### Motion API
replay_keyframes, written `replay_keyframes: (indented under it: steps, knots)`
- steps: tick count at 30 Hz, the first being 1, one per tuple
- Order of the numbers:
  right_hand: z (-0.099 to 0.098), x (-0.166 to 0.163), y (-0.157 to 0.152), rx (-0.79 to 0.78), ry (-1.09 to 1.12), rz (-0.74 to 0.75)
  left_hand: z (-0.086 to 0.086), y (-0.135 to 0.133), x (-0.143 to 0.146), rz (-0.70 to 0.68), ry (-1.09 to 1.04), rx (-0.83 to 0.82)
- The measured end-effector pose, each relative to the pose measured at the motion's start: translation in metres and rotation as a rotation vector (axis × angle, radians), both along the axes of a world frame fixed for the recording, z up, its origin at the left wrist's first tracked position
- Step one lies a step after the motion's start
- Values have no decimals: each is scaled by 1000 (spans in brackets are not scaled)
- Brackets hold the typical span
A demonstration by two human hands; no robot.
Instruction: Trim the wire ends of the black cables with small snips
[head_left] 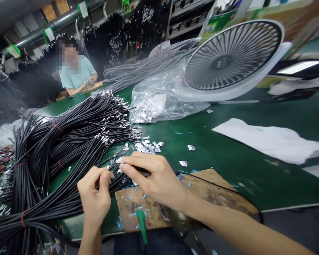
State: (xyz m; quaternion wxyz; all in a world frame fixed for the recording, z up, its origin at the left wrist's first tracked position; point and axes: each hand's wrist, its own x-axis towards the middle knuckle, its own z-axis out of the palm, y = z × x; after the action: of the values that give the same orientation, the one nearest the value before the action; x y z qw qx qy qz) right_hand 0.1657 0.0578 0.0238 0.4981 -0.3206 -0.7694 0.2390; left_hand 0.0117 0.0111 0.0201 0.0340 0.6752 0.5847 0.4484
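Note:
My left hand (94, 196) is closed in a pinch at the end of a black cable (218, 185), where thin coloured wires (113, 162) fan out. Opposite it, my right hand (159, 177) is closed too, its thumb and index finger on the same wires. A white finger cot (119, 160) covers that index fingertip. The cable passes under my right hand and curves away over the table's front edge. Fingers partly hide the exact grip. Just beyond lie scraps of silver foil (148, 146) and a big pile of bundled black cables (77, 131).
A stained wooden board (202, 177) lies before me with blue clippings and a green handle (141, 225). A clear plastic bag (170, 95), a fan (228, 62) and white cloth (271, 138) are on the green table (186, 134). A person (77, 72) sits across, hands at a small board.

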Motion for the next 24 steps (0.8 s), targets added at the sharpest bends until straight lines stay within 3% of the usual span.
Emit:
replay_keyframes:
  steps: [5, 8, 13, 21, 24]
  knots:
    - [2, 0, 1, -39, 15, 13, 4, -2, 1, -27, -232, -203]
    - [5, 2, 1, -130, 80, -20, 1, -1, 3, 0, -334, -113]
    - [7, 2, 1, -167, 134, 33, -5, 1, 4, 15, -203, 130]
    - [2, -1, 3, -225, 208, 54, -11, 1, 5, 14, -50, 131]
    - [2, -1, 2, -153, 219, 69, -9, -1, 9, 51, -26, 125]
